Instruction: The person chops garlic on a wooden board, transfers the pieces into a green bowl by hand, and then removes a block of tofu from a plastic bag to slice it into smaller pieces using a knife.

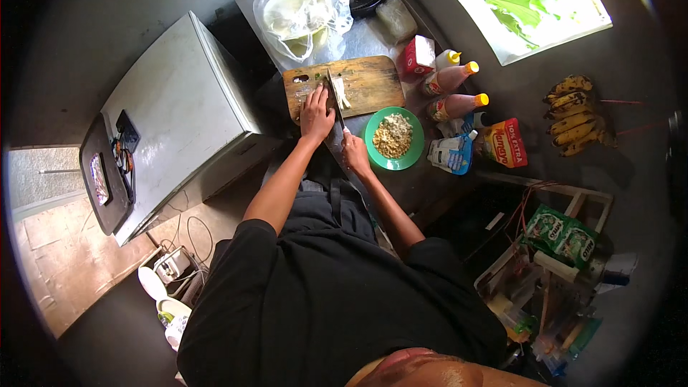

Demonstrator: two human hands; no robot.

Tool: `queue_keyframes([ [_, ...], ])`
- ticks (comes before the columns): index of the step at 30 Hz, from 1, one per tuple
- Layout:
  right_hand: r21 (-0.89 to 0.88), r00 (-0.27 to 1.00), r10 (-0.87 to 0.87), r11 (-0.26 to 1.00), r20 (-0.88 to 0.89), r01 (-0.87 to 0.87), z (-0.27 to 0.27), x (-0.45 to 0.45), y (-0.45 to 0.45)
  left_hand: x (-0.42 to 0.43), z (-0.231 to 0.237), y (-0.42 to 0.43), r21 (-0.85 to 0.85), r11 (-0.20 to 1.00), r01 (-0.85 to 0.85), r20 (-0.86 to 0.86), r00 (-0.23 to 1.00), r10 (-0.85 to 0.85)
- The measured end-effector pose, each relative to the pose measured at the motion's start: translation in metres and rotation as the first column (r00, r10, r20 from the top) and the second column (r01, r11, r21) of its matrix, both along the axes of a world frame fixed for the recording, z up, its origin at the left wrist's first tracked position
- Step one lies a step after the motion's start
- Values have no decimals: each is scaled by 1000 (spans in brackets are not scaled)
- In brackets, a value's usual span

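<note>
A wooden cutting board [376,78] lies on the counter before me. My right hand [353,151] grips the handle of a kitchen knife [337,98], whose blade lies across the board and points away from me. Flat on the board to the left of the blade is my left hand [317,117], fingers stretched forward and close to the blade. Anything beneath its palm is hidden. Thin white strips of food [342,93] lie just right of the knife. Beside the board's near right corner, a green plate [416,146] bears finely chopped pale and tan food [393,137].
Two sauce bottles [449,80] with orange caps, a red box [419,56] and pouches [502,142] line the counter's right side. A plastic bag [301,11] sits behind the board. Left stands a white refrigerator [177,102]. Bananas [574,115] hang at right.
</note>
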State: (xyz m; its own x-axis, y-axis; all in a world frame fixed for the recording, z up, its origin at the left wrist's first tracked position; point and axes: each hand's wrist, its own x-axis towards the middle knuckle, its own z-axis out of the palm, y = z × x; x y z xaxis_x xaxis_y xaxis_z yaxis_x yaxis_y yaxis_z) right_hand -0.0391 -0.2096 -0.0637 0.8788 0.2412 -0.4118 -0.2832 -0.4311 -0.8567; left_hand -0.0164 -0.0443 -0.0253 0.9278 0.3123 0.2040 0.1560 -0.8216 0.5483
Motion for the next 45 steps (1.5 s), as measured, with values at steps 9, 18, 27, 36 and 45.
queue_keyframes([
  [9, -106, 997, -12, 994, 83, 21, 33, -2, 0, 0, 7, 9, -95, 995, 18, -6, 1000, -18],
  [18, -41, 999, -51, 998, -6, 51, 37, 2, 0, 4, 16, 20, -252, 968, 17, -47, 998, -30],
  [27, -18, 995, -59, 998, 86, 61, 52, -6, 3, 15, 23, 26, -234, 972, -19, -286, 957, -50],
  [36, 55, 997, -69, 996, 21, 67, 44, 1, -2, 19, 37, 24, -267, 963, -39, -281, 959, -38],
  [45, 242, 982, -78, 963, -172, 119, 58, 11, -3, 16, 55, 19, -211, 976, -55, -298, 955, -10],
])
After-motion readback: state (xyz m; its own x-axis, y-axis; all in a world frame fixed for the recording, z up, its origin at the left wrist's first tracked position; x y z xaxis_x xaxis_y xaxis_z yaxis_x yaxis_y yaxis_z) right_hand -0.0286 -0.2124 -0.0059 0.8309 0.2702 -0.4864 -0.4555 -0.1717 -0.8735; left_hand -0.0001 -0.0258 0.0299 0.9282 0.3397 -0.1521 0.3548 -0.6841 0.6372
